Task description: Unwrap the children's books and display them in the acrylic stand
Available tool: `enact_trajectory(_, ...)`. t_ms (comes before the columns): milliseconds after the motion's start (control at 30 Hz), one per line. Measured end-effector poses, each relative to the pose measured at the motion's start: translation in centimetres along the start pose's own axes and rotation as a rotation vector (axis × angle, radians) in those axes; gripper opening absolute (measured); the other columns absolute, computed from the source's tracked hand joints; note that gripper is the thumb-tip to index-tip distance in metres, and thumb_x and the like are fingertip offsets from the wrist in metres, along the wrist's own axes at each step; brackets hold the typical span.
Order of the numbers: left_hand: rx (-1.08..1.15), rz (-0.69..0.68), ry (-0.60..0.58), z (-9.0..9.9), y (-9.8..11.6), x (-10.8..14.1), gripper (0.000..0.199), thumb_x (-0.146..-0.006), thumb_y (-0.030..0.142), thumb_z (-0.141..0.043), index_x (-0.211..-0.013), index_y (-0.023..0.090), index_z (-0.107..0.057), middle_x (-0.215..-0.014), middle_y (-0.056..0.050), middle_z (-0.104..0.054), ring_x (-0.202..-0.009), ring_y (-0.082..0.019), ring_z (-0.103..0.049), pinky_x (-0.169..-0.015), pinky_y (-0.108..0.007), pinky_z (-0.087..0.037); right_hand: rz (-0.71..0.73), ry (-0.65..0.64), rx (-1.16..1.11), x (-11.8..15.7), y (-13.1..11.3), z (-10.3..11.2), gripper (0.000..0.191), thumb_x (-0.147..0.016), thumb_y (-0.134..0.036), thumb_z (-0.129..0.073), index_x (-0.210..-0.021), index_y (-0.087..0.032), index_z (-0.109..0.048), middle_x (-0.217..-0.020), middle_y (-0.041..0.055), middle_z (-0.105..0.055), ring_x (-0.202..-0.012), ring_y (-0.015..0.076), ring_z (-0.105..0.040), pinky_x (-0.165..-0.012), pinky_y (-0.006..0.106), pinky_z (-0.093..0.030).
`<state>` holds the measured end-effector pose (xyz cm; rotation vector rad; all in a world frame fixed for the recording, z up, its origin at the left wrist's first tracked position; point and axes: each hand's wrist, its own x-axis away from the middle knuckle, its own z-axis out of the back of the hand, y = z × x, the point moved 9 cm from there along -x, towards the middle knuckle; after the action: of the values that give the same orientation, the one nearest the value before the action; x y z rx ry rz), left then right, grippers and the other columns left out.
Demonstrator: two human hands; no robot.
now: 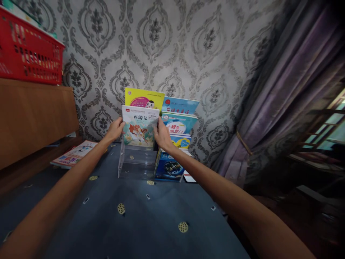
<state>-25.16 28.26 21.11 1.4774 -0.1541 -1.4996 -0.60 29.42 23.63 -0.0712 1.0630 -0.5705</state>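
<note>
The left hand [116,128] and the right hand [163,133] pinch opposite side edges of the white-topped book [140,124], which stands nearly upright between them, above the front tiers of the clear rack [137,169]. Whether its lower edge rests in a tier or hangs just clear of it, I cannot tell. For good control, both hands would best keep equal height and light, even pressure, so that the cover neither bows nor twists, and let the lower edge meet the plastic squarely. The yellow book [144,94] rises behind, beyond both hands, so little room seems left backward. The right hand is the tighter side: the teal book [187,121] is just beside it, and the dark blue book [169,168] stands below. Left of the left hand, the gap to the flat books [74,154] is wider; nearer the person, bare blue cloth [151,223] gives the most open room.
</note>
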Motion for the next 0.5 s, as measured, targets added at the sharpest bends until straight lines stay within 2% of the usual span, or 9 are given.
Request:
enact_trajectory(133,-0.130,0.027,-0.028,-0.3,0.2,0.5,0.020,-0.087,0.034,-0.049,-0.090,0.018,-0.060,-0.079,-0.002,-0.062,-0.066,-0.016,-0.061,-0.060,-0.027,-0.053,0.014,0.008,-0.004,1.2,0.0,-0.7,0.067,-0.094,-0.026,-0.037,-0.156,-0.011,-0.016,-0.147,0.0211,-0.047,-0.134,0.0334,-0.047,-0.112,0.057,-0.037)
enact_trajectory(267,-0.379,0.056,-0.030,-0.5,0.8,0.9,0.021,-0.088,0.031,-0.042,-0.087,0.018,-0.059,-0.082,-0.004,-0.065,-0.068,-0.019,-0.062,-0.066,-0.030,-0.051,0.041,0.000,-0.015,3.0,-0.6,-1.3,0.073,-0.096,-0.027,-0.035,-0.159,-0.010,-0.004,-0.162,0.0194,-0.025,-0.150,0.0307,-0.026,-0.121,0.055,-0.027)
enact_trajectory(367,-0.540,0.033,-0.014,-0.8,1.2,1.1,0.018,-0.088,0.028,-0.042,-0.084,0.019,-0.058,-0.083,-0.007,-0.067,-0.082,-0.024,-0.064,-0.078,-0.033,-0.049,0.038,-0.003,-0.003,4.5,-0.8,-1.5,0.069,-0.097,-0.025,-0.032,-0.159,-0.012,-0.004,-0.165,0.0153,-0.018,-0.153,0.0280,-0.015,-0.125,0.054,-0.019)
enact_trajectory(500,-0.634,0.027,0.018,-1.0,1.2,1.1,0.018,-0.088,0.028,-0.042,-0.083,0.020,-0.056,-0.091,-0.011,-0.068,-0.092,-0.026,-0.062,-0.083,-0.034,-0.047,0.044,-0.024,0.003,5.8,-0.6,-1.9,0.067,-0.098,-0.023,-0.033,-0.160,-0.015,-0.009,-0.165,0.0134,-0.019,-0.154,0.0267,-0.015,-0.125,0.053,-0.019)
